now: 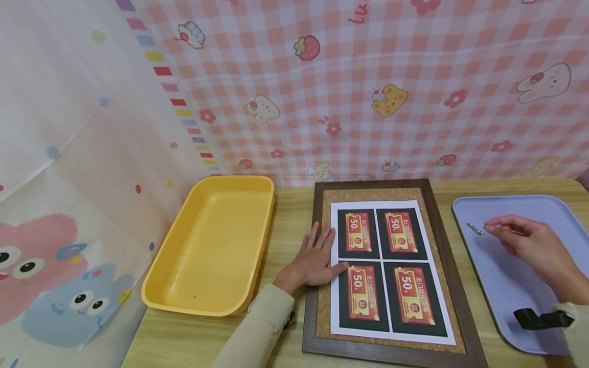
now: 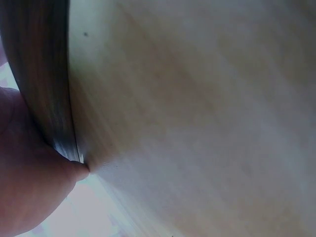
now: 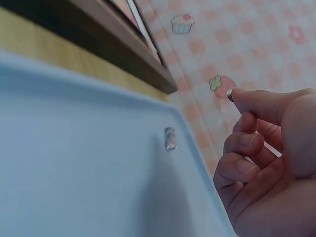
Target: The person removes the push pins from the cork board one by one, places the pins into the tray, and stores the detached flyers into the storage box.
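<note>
My left hand (image 1: 314,259) lies spread over the left side of a cork board (image 1: 327,317) in a dark wooden frame (image 1: 317,204). Its thumb and fingertips reach the edge of a white sheet (image 1: 380,296) printed with red-and-gold coupons on black. The left wrist view shows part of that hand (image 2: 37,185) against the frame's outer side. Above the lilac tray (image 1: 501,286), my right hand (image 1: 536,244) pinches a small silvery metal piece (image 3: 230,95) between thumb and forefinger. Several similar silvery pieces (image 1: 474,229) lie in a short row on the tray, just left of the fingertips.
A yellow plastic tub (image 1: 202,309) stands left of the board on the wooden table (image 1: 287,214). A checked cloth (image 1: 294,117) hangs right behind the table. The black strap piece (image 1: 536,319) at my right wrist hangs over the tray.
</note>
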`<state>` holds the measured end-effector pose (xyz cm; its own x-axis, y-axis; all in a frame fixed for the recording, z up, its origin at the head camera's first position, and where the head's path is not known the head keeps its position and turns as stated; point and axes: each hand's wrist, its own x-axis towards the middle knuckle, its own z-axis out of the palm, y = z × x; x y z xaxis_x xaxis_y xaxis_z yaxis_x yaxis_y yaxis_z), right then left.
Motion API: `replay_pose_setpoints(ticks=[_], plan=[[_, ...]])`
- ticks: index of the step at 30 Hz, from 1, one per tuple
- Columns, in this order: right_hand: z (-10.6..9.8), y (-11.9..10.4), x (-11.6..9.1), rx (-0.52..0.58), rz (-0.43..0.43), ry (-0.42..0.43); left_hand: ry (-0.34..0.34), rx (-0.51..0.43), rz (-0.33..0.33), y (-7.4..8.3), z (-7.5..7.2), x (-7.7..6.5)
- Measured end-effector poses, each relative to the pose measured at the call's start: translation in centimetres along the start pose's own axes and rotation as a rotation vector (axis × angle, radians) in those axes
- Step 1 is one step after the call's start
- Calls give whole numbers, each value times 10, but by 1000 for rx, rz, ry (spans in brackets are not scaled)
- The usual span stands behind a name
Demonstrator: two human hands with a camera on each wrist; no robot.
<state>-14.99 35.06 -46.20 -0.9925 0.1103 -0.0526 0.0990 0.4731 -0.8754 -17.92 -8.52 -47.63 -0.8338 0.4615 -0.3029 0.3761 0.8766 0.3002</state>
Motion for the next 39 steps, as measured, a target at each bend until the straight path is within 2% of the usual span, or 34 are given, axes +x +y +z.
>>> replay_pose_setpoints(ticks=[10,15,25,39], plan=[[-1,18,3,-88,81,23,-7,11,3,0,0,1],[-1,26,5,-72,112,30,-15,11,4,0,-1,0],[0,38,6,-58,126,60,-15,9,7,0,2,1],[1,43,11,-92,133,45,-13,17,0,0,0,1]])
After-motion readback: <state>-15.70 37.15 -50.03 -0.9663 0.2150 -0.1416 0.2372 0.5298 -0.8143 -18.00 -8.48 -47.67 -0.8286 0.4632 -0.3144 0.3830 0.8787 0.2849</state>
